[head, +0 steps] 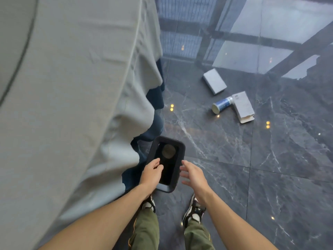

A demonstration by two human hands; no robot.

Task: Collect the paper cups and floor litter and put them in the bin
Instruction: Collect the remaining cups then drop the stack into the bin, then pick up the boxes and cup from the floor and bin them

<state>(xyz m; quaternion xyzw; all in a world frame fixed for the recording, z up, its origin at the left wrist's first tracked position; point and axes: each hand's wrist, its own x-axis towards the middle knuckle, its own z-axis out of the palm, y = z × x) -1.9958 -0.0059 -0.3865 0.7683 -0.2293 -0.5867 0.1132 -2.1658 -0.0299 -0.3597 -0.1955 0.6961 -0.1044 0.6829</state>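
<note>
Litter lies on the dark marble floor point(234, 159): two grey boxes point(214, 81) point(243, 107) and a blue tube point(222, 105) touching the nearer box. Well apart, the black bin point(153, 150) stands beside the draped desk point(72, 87). Over its mouth the left hand point(152, 171) hangs loosely curled, empty; the right hand point(193, 175) is spread beside it.

The bin point(181, 145) hides its depths in darkness; its base lies behind the left hand point(151, 173).
</note>
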